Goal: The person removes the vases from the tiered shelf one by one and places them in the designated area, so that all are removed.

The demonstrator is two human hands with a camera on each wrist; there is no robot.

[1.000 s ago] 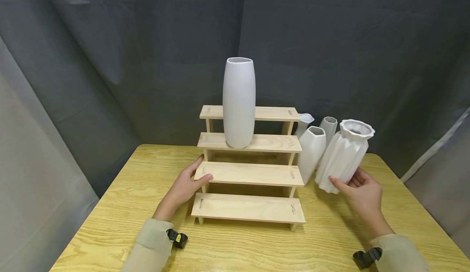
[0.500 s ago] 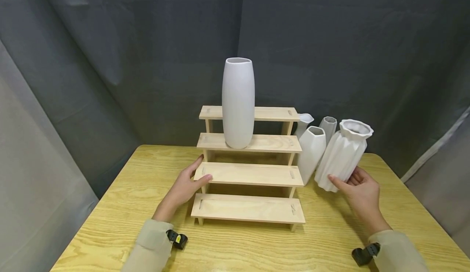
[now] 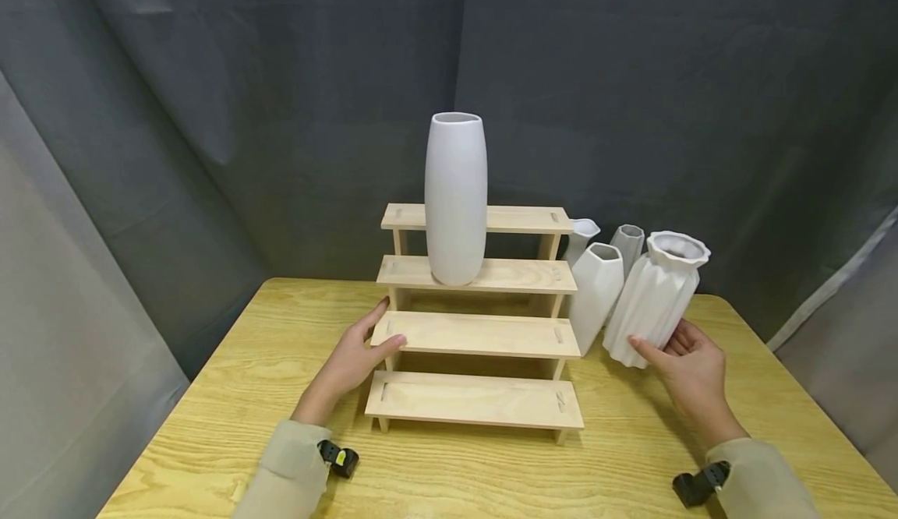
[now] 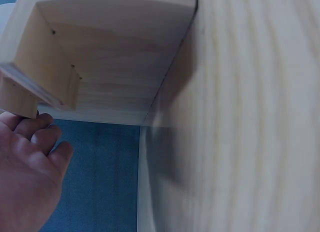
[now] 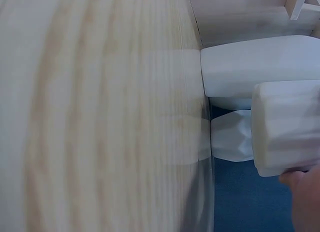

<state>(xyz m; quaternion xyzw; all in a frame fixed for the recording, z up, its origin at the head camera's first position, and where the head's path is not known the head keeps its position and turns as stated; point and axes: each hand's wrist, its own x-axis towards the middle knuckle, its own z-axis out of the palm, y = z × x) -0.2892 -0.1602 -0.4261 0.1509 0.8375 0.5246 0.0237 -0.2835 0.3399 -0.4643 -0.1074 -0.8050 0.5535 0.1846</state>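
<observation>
My right hand holds a white pleated vase with a ruffled rim near its lower end. It tilts to the right. In the right wrist view the base of this vase is raised off the tabletop. My left hand grips the left side of a four-tier wooden stand, thumb at the third tier from the top. In the left wrist view the curled fingers touch the stand's wood. A tall smooth white vase stands upright on the second tier from the top.
Right of the stand are a faceted white vase, a slim vase behind it and another flared-rim vase partly hidden by the stand. Everything rests on a wood-grain table. Dark grey curtains hang behind it.
The pleated vase and my right hand have shifted very slightly left. My left hand and the stand have not visibly moved.
</observation>
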